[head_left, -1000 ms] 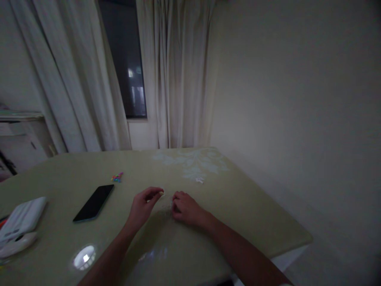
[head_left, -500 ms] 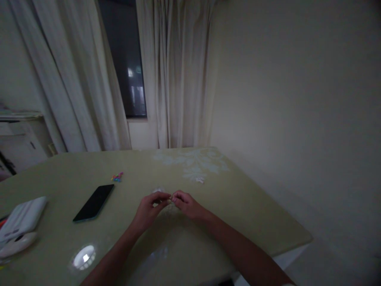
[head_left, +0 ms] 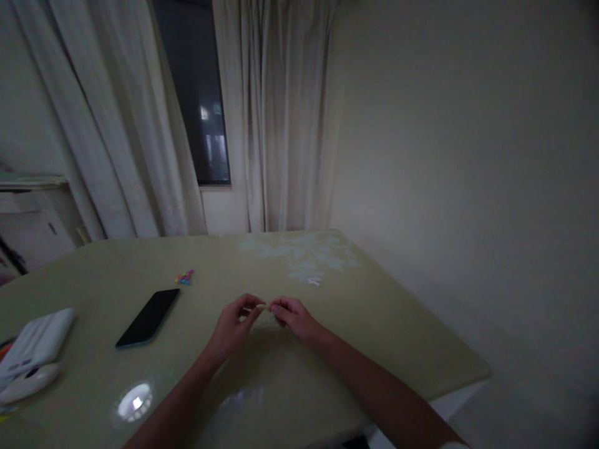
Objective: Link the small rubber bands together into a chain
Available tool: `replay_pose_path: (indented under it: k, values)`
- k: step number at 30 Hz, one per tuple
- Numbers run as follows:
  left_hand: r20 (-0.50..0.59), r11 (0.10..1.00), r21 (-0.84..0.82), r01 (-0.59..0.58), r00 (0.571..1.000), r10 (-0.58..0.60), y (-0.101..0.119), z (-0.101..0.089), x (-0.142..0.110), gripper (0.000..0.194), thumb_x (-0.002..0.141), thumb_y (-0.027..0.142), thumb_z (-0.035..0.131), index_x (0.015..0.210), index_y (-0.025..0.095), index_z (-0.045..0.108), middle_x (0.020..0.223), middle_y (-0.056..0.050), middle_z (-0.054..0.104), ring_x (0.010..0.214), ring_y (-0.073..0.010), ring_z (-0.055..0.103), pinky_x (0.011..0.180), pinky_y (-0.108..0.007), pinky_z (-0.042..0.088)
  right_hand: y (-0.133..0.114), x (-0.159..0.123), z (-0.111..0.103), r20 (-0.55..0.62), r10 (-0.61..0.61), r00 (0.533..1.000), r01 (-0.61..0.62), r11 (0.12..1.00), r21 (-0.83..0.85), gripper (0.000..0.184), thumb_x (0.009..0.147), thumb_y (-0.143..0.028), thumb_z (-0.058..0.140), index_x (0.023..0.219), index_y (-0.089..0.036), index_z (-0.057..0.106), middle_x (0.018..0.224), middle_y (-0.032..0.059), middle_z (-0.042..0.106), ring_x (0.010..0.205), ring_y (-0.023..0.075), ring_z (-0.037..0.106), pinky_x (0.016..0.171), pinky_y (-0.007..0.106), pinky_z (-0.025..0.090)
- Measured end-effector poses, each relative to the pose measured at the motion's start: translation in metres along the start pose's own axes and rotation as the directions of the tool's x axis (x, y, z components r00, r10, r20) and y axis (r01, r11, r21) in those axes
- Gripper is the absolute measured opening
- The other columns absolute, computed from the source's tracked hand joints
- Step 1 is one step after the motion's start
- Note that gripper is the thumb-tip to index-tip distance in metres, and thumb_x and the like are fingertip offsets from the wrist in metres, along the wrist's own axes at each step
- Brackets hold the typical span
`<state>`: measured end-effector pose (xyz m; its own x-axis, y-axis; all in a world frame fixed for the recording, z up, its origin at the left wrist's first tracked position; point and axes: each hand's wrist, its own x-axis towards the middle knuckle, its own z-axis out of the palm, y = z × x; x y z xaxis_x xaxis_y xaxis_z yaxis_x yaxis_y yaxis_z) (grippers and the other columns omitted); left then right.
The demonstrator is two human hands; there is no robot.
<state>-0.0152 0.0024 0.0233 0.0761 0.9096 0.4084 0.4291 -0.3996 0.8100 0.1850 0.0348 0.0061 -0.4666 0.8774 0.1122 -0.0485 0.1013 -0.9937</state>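
Note:
Over the middle of the table, my left hand [head_left: 235,320] and my right hand [head_left: 292,317] meet with their fingertips almost touching. Between them is a small, thin, pale yellowish piece [head_left: 262,307], too small to name. Thumb and forefinger of my left hand pinch its left side. The closed fingers of my right hand grip its other end and hide part of it. A little pile of bright coloured pieces [head_left: 185,277] lies beyond my left hand, and a few small white pieces [head_left: 314,282] lie beyond my right.
On the left of the pale green table [head_left: 397,337] is a black phone [head_left: 148,318]. Farther left sit a white box-like object [head_left: 42,340] and a white rounded object [head_left: 29,383]. Curtains [head_left: 290,125] and a wall [head_left: 458,156] stand behind and to the right.
My left fingers have shifted slightly and opened a little around the small piece, so more of it shows. My right hand has turned slightly and stays almost in place.

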Motion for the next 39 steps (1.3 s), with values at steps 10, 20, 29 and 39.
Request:
replay_pose_path:
  k: [10, 20, 29, 39]
  values:
    - [-0.091, 0.936, 0.348, 0.049, 0.996, -0.018, -0.041, -0.02, 0.008, 0.027, 0.093, 0.037, 0.052, 0.099, 0.022, 0.074, 0.103, -0.011, 0.078, 0.084, -0.0252, 0.071, 0.082, -0.038, 0.055, 0.009, 0.004, -0.002, -0.082, -0.023, 0.996, 0.012, 0.992, -0.125, 0.022, 0.083, -0.036, 0.075, 0.093, -0.018, 0.067, 0.083, -0.0005, 0.062, 0.073, 0.0132, 0.053, 0.067, 0.025, 0.041]
    - [0.119, 0.921, 0.39, 0.009, 0.991, -0.06, -0.029, -0.013, 0.0, 0.021, 0.094, 0.026, 0.049, 0.097, 0.024, 0.07, 0.088, -0.007, 0.078, 0.082, -0.0237, 0.071, 0.073, -0.03, 0.049, 0.009, 0.007, -0.009, -0.113, -0.054, 0.992, 0.036, 0.987, -0.16, 0.015, 0.084, -0.03, 0.073, 0.092, -0.018, 0.066, 0.078, -0.0016, 0.061, 0.071, 0.0138, 0.054, 0.069, 0.026, 0.043]
    - [-0.046, 0.936, 0.351, -0.005, 0.999, 0.023, -0.022, -0.031, 0.009, 0.025, 0.088, 0.038, 0.054, 0.089, 0.024, 0.075, 0.088, -0.007, 0.079, 0.066, -0.0211, 0.069, 0.069, -0.033, 0.055, 0.009, 0.008, -0.011, -0.145, -0.029, 0.989, 0.009, 0.99, -0.138, 0.018, 0.084, -0.033, 0.075, 0.089, -0.019, 0.065, 0.076, -0.002, 0.062, 0.069, 0.0142, 0.056, 0.07, 0.028, 0.047]
    - [0.063, 0.858, 0.508, -0.074, 0.997, 0.048, -0.031, -0.03, 0.008, 0.031, 0.086, 0.017, 0.053, 0.091, 0.025, 0.082, 0.102, -0.012, 0.082, 0.101, -0.0314, 0.074, 0.092, -0.041, 0.054, 0.007, 0.007, -0.011, -0.117, -0.061, 0.991, 0.039, 0.983, -0.181, 0.009, 0.087, -0.025, 0.07, 0.09, -0.018, 0.065, 0.077, -0.0018, 0.062, 0.07, 0.0135, 0.055, 0.07, 0.027, 0.044]
